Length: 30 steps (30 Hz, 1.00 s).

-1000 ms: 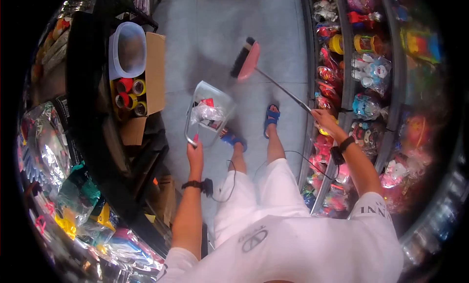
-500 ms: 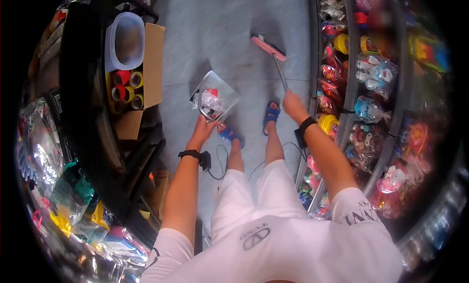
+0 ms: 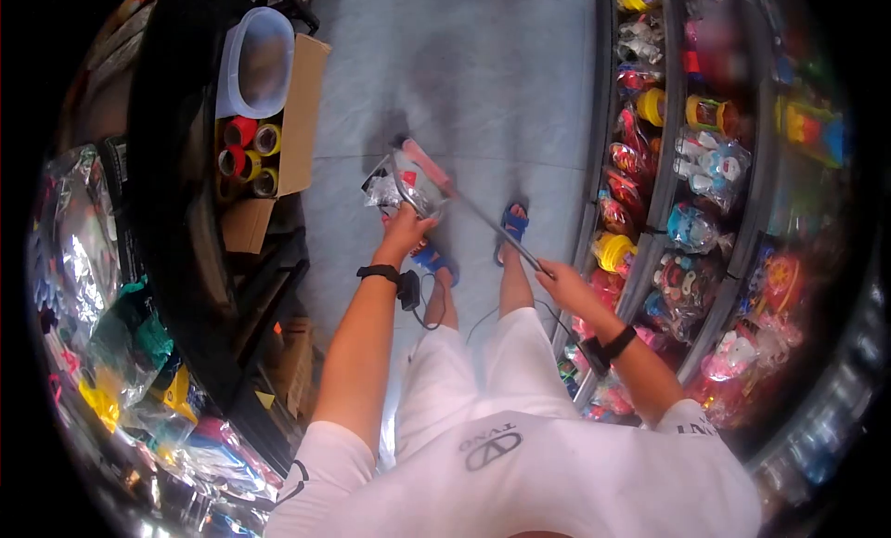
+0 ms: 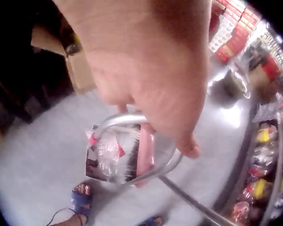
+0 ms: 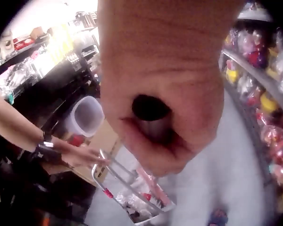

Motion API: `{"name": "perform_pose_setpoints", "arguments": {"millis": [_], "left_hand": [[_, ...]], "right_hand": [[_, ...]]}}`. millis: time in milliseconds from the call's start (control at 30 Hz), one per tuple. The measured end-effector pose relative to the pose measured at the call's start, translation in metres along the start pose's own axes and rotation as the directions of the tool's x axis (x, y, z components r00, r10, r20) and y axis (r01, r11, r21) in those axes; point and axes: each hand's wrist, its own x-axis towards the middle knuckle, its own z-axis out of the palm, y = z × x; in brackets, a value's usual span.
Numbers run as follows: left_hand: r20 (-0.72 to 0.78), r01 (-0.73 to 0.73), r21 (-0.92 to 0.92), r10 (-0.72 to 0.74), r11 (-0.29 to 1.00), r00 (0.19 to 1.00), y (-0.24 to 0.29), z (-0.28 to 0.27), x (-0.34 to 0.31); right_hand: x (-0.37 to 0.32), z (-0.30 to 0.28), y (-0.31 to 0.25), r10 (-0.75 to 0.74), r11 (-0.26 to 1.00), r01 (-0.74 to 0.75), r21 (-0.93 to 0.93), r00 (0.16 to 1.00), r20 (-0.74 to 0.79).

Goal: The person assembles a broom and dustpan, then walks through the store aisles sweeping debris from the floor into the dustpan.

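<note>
My left hand (image 3: 406,232) holds a dustpan (image 5: 154,216) by its bent metal handle (image 4: 120,118); the thumb points off to one side. Crumpled clear plastic (image 4: 107,153) and a small red scrap (image 4: 121,150) lie in the pan. A broom's pink head (image 3: 427,164) overlaps the pan in the head view, and in the left wrist view its bristles (image 4: 132,157) face the plastic. The right hand (image 3: 568,289) grips the broom stick (image 3: 497,227) near its top end. In the right wrist view the fingers wrap round the stick's dark end (image 5: 151,108).
Shelves of bagged toys (image 3: 710,162) line the right side. On the left are a translucent tub (image 3: 258,64), a cardboard box (image 3: 304,111) with tape rolls, and dark shelving. My sandalled feet (image 3: 513,224) stand on the grey floor, close behind the pan. Cables hang from the wrists.
The broom head has swung from the floor ahead, at the right, leftward and back over the dustpan. My right hand has come lower and nearer my body. The left hand has moved up onto the dustpan's handle bend.
</note>
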Motion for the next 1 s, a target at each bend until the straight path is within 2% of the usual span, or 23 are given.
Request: {"name": "perform_pose_setpoints", "arguments": {"millis": [100, 200, 300, 400, 500, 567, 600, 633, 700, 733, 800, 833, 900, 967, 1000], "left_hand": [[0.148, 0.199, -0.072, -0.187, 0.977, 0.971, -0.001, -0.007, -0.002], [0.072, 0.029, 0.003, -0.029, 1.000, 0.997, -0.013, -0.013, -0.012], [0.086, 0.143, -0.007, -0.141, 0.990, 0.986, -0.040, -0.016, -0.029], [0.001, 0.003, -0.019, -0.003, 1.000, 1.000, -0.071, -0.020, -0.050], [0.058, 0.157, -0.085, -0.152, 0.984, 0.987, -0.076, -0.029, -0.064], [0.056, 0.138, -0.079, -0.134, 0.987, 0.989, -0.090, -0.026, -0.064], [0.054, 0.128, -0.077, -0.124, 0.989, 0.991, -0.095, -0.025, -0.062], [0.057, 0.129, -0.044, -0.126, 0.991, 0.990, -0.091, -0.027, -0.063], [0.056, 0.125, 0.020, -0.126, 0.992, 0.990, -0.075, -0.032, -0.060], [0.053, 0.133, 0.004, -0.133, 0.991, 0.990, -0.073, -0.031, -0.059], [0.047, 0.150, -0.027, -0.148, 0.988, 0.988, -0.071, -0.028, -0.058], [0.031, 0.138, -0.001, -0.138, 0.990, 0.990, -0.067, -0.029, -0.058], [-0.001, 0.123, 0.050, -0.123, 0.991, 0.992, -0.059, -0.033, -0.061], [0.078, 0.224, 0.056, -0.227, 0.973, 0.971, -0.068, -0.028, -0.056], [0.114, 0.272, 0.062, -0.278, 0.960, 0.954, -0.072, -0.026, -0.054]], "right_hand": [[-0.008, -0.010, -0.007, 0.071, 0.997, -0.072, -0.003, 0.997, -0.043], [0.005, -0.010, 0.002, 0.097, 0.992, -0.106, -0.075, 0.989, -0.114], [0.030, -0.003, -0.001, 0.057, 0.987, -0.085, -0.138, 0.979, -0.197], [0.060, 0.016, 0.009, 0.034, 0.985, -0.075, -0.153, 0.966, -0.256], [0.079, 0.051, 0.004, 0.040, 0.983, -0.091, -0.161, 0.955, -0.295], [0.095, 0.098, 0.032, 0.028, 0.980, -0.087, -0.180, 0.952, -0.306], [0.102, 0.122, 0.054, -0.173, 0.874, 0.043, -0.483, 0.958, -0.228], [0.106, 0.148, 0.079, -0.338, 0.664, 0.170, -0.728, 0.937, -0.089], [0.096, 0.167, 0.089, -0.357, 0.831, 0.294, -0.473, 0.933, -0.047], [0.085, 0.172, 0.088, -0.199, 0.970, 0.211, 0.123, 0.975, -0.101], [0.070, 0.166, 0.077, -0.083, 0.891, 0.114, 0.438, 0.993, -0.089], [0.056, 0.147, 0.057, -0.140, 0.973, 0.158, 0.166, 0.984, -0.113], [0.025, 0.109, 0.018, -0.121, 0.992, 0.119, -0.033, 0.990, -0.070], [-0.006, 0.079, -0.010, 0.034, 0.991, -0.040, 0.126, 0.998, 0.049], [-0.016, 0.070, -0.014, 0.064, 0.994, -0.067, 0.092, 0.997, 0.032]]}}
